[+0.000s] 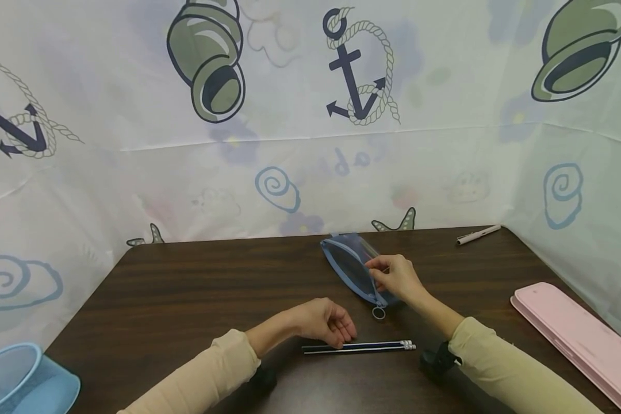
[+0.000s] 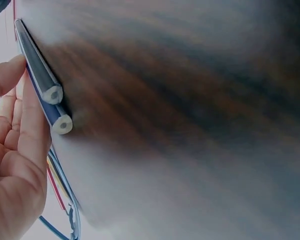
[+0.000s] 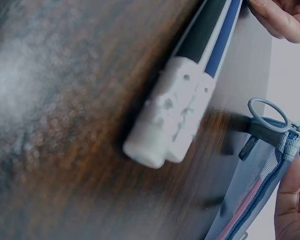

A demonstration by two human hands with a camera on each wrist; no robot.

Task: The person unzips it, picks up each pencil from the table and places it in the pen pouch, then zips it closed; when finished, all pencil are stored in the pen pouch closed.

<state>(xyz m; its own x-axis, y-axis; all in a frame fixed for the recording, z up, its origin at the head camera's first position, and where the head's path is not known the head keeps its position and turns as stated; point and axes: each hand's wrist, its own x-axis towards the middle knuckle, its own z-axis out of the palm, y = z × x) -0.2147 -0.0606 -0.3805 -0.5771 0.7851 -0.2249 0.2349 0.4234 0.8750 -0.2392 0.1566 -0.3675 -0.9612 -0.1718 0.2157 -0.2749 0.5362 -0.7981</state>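
Two striped pencils with white eraser ends lie side by side on the dark wooden table. My left hand is right at them, fingers loosely bent and fingertips along their far side. In the left wrist view the thumb of the left hand meets the side of the pencils. Farther back, a blue mesh zippered pencil pouch gapes along its zipper, its ring pull toward me. My right hand pinches the pouch's right edge. Something pink shows through the mesh of the pouch in the right wrist view.
A pale pen lies at the table's back right corner. A long pink case takes up the right side. At the front left stands a light blue mesh holder. Patterned white cloth surrounds the back and sides.
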